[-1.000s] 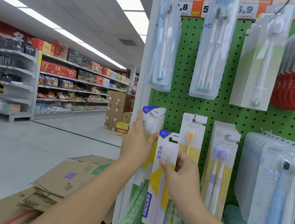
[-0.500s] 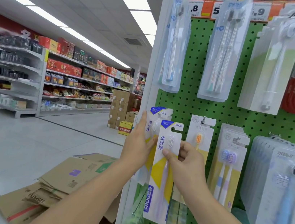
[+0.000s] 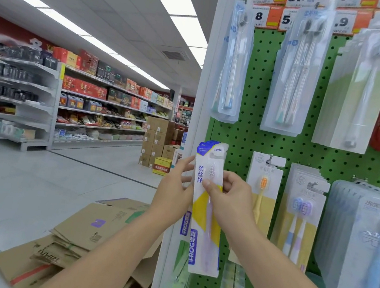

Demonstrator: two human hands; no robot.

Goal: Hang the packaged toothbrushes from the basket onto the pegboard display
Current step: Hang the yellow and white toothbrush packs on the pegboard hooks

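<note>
A white, yellow and blue toothbrush pack (image 3: 205,224) hangs upright at the left edge of the green pegboard (image 3: 305,148), in front of a few matching packs (image 3: 204,146). My right hand (image 3: 227,199) pinches its front near the brush head, thumb across the card. My left hand (image 3: 176,190) is at the left side of the packs, fingers extended against their edge. The peg behind the packs is hidden. No basket is in view.
Other toothbrush packs (image 3: 291,72) hang above and to the right, with price tags (image 3: 267,5) along the top. A white upright post (image 3: 196,125) borders the pegboard. Flattened cardboard boxes (image 3: 87,244) lie on the floor at lower left. Stocked shelves (image 3: 80,104) line the aisle.
The pack in my right hand has moved up and left until its top lines up with the hanging packs. My left hand stayed at the packs' left side.
</note>
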